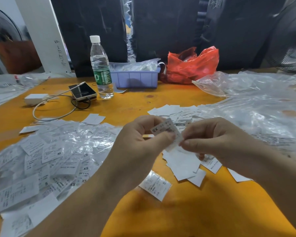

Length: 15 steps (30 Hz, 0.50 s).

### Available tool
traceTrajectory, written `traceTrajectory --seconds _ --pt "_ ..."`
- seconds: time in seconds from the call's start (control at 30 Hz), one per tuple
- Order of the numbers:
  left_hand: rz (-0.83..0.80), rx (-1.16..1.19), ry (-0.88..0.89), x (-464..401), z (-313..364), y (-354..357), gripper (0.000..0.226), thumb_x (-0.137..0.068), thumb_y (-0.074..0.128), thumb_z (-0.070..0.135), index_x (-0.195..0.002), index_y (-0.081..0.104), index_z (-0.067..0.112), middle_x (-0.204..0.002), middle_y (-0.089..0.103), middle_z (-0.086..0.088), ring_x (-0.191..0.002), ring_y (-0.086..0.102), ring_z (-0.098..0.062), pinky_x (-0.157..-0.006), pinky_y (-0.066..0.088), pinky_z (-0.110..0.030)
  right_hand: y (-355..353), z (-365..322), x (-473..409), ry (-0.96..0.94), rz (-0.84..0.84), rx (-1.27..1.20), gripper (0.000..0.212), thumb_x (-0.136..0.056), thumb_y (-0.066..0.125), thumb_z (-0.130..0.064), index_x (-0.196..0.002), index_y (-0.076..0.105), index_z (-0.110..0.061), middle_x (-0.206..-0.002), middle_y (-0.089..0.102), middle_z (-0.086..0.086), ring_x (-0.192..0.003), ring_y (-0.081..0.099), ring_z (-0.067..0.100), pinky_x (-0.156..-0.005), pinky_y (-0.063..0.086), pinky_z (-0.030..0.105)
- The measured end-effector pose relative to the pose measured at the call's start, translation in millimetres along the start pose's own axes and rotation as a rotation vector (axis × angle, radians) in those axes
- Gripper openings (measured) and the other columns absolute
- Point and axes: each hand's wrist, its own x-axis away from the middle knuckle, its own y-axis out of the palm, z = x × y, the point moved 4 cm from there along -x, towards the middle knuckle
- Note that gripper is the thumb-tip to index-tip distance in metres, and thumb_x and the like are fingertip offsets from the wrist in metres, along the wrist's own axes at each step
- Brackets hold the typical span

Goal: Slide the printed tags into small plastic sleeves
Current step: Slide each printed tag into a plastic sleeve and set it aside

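Observation:
Above the middle of the orange table (186, 211), my left hand (140, 142) pinches a white printed tag (162, 128) marked XS between thumb and fingers. My right hand (210, 139) pinches the tag's lower right end, where a thin clear sleeve (172, 146) seems to sit; I cannot tell how far the tag is inside it. A sleeved tag marked S (155, 184) lies on the table below my hands. Several sleeved tags (50, 161) are heaped at the left. Loose white tags (179, 161) lie under my right hand.
More loose tags (176, 113) lie beyond my hands. Clear plastic bags (255, 106) cover the right side. At the back stand a water bottle (101, 69), a phone (83, 91) with charger cable, a purple bin (135, 77) and a red bag (191, 65).

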Motion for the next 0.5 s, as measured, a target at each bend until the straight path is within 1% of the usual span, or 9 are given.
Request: traceTrajectory --seconds 0.07,0.13,0.17,0.23,0.27,0.33,0.4,0.47,0.5 --pt "-0.029 -0.124 0.050 3.7 2.1 5.8 0.014 -0.077 0.062 0.039 -0.083 0.071 0.030 -0.085 0.068 0.011 -0.072 0.064 -0.009 -0.062 0.051 -0.026 1.2 -3.2 0.2 -0.026 0.007 0.013 0.011 -0.083 0.067 0.001 -0.083 0.075 -0.007 -0.067 0.067 -0.001 -0.058 0.054 0.007 -0.055 0.044 0.024" --pt "-0.019 -0.206 0.077 6.9 1.5 9.3 0.017 -0.079 0.058 0.040 -0.080 0.069 0.027 -0.072 0.064 0.003 -0.058 0.056 -0.011 -0.052 0.045 -0.025 -1.1 -6.5 0.7 -0.069 0.065 0.012 0.018 -0.083 0.066 0.003 -0.074 0.074 -0.011 -0.068 0.067 -0.001 -0.057 0.053 0.008 -0.054 0.045 0.022" --pt "-0.020 -0.201 0.069 7.7 0.6 9.9 0.017 -0.079 0.058 0.039 -0.080 0.069 0.026 -0.070 0.063 -0.001 -0.058 0.057 -0.014 -0.054 0.048 -0.028 -2.7 -7.6 1.0 -0.085 0.095 0.004 0.023 -0.082 0.067 0.001 -0.068 0.074 -0.015 -0.072 0.069 0.002 -0.057 0.053 0.009 -0.054 0.045 0.021" --pt "-0.028 -0.197 0.049 8.2 -0.1 10.0 0.018 -0.078 0.057 0.040 -0.080 0.068 0.026 -0.074 0.066 -0.003 -0.069 0.063 -0.022 -0.064 0.054 -0.043 -3.5 -10.2 1.8 -0.102 0.110 -0.037 0.024 -0.080 0.069 -0.004 -0.063 0.073 -0.020 -0.077 0.069 0.011 -0.058 0.053 0.010 -0.054 0.046 0.020" --pt "-0.039 -0.200 0.049 8.2 0.5 10.2 0.017 -0.078 0.057 0.040 -0.081 0.068 0.027 -0.076 0.067 -0.002 -0.072 0.064 -0.024 -0.066 0.052 -0.048 -2.1 -10.7 2.1 -0.102 0.095 -0.046 0.020 -0.079 0.069 -0.006 -0.065 0.074 -0.019 -0.076 0.068 0.013 -0.058 0.052 0.011 -0.054 0.046 0.020" --pt "-0.073 -0.183 0.050 7.7 2.1 11.0 0.016 -0.077 0.058 0.041 -0.081 0.068 0.030 -0.079 0.068 0.000 -0.076 0.064 -0.026 -0.069 0.051 -0.050 0.9 -8.9 2.0 -0.088 0.061 -0.029 0.014 -0.080 0.069 -0.006 -0.072 0.075 -0.016 -0.072 0.066 0.010 -0.058 0.052 0.011 -0.054 0.045 0.020" --pt "-0.107 -0.163 0.034 6.8 2.2 12.6 0.017 -0.076 0.059 0.042 -0.081 0.070 0.030 -0.084 0.067 0.003 -0.083 0.064 -0.023 -0.075 0.052 -0.051 1.1 -6.6 1.2 -0.072 0.065 -0.028 0.006 -0.080 0.070 -0.007 -0.084 0.073 -0.010 -0.073 0.066 0.014 -0.059 0.053 0.013 -0.054 0.046 0.022" --pt "-0.114 -0.169 0.002 4.5 -0.8 13.2 0.019 -0.073 0.060 0.042 -0.080 0.071 0.029 -0.095 0.063 0.011 -0.091 0.062 -0.012 -0.082 0.053 -0.043 -1.5 -3.1 0.3 -0.062 0.094 -0.023 0.018 -0.078 0.071 -0.004 -0.095 0.068 -0.008 -0.071 0.059 0.021 -0.060 0.053 0.017 -0.054 0.048 0.023" --pt "-0.119 -0.186 -0.012 4.0 -2.7 13.5 0.020 -0.071 0.060 0.043 -0.080 0.072 0.029 -0.099 0.060 0.017 -0.090 0.061 -0.006 -0.081 0.053 -0.035 -2.4 -1.7 -0.1 -0.058 0.100 -0.010 0.023 -0.079 0.071 -0.001 -0.100 0.066 -0.009 -0.069 0.058 0.018 -0.060 0.053 0.018 -0.055 0.048 0.024"
